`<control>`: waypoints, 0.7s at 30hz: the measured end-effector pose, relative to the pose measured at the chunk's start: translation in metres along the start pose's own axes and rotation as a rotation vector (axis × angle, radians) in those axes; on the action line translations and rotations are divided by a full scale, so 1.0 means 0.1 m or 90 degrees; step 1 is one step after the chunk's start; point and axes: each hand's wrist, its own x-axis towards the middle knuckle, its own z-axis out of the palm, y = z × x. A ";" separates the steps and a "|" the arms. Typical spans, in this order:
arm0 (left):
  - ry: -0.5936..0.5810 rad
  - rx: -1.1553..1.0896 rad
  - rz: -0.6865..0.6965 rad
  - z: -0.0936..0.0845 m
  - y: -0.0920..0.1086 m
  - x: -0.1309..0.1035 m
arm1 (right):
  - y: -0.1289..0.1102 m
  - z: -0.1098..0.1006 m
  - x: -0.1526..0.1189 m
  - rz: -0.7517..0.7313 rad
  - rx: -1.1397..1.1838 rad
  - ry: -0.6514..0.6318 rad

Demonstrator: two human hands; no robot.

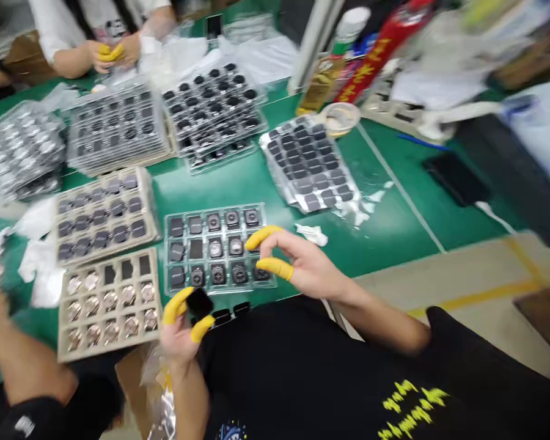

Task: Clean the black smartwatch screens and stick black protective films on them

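Note:
My left hand [179, 333], with yellow finger cots, is closed on a small black square watch piece [198, 302], pinched between thumb and finger at the front left corner of a clear tray. My right hand [305, 263], also in yellow finger cots, is held above the tray's right side, its thumb and finger apart with nothing visible between them. That clear plastic tray [227, 292] carries several square black watch bodies in its pockets; some show round centres, others plain dark faces. Part of the right column is hidden behind my right fingers. More black pieces [229, 313] lie at the table's front edge.
A beige tray [63, 318] of rose-gold round pieces and another beige tray [150, 205] of dark squares stand left. Stacked clear trays [119, 159] lie behind. Right are a sheet of black pads [309, 162], a tape roll [340, 117] and a phone [456, 177]. Co-workers' hands [112, 55] show.

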 end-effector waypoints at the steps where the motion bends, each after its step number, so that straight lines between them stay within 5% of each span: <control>1: 0.002 -0.029 -0.029 -0.02 0.00 0.01 | 0.04 -0.24 -0.06 0.022 -0.037 0.072; 5: -0.008 -0.019 -0.091 -0.09 0.02 0.09 | 0.26 -1.35 -0.46 0.176 -0.200 0.353; 9: 0.012 0.005 -0.055 -0.10 0.04 0.17 | 0.56 -2.10 -0.73 0.434 -0.300 0.413; 13: -0.002 -0.047 -0.044 -0.05 0.00 0.27 | 0.91 -2.29 -0.61 0.489 -0.327 0.398; 21: 0.004 -0.137 0.020 0.01 -0.02 0.28 | 1.49 -2.10 -0.37 0.421 -0.520 0.529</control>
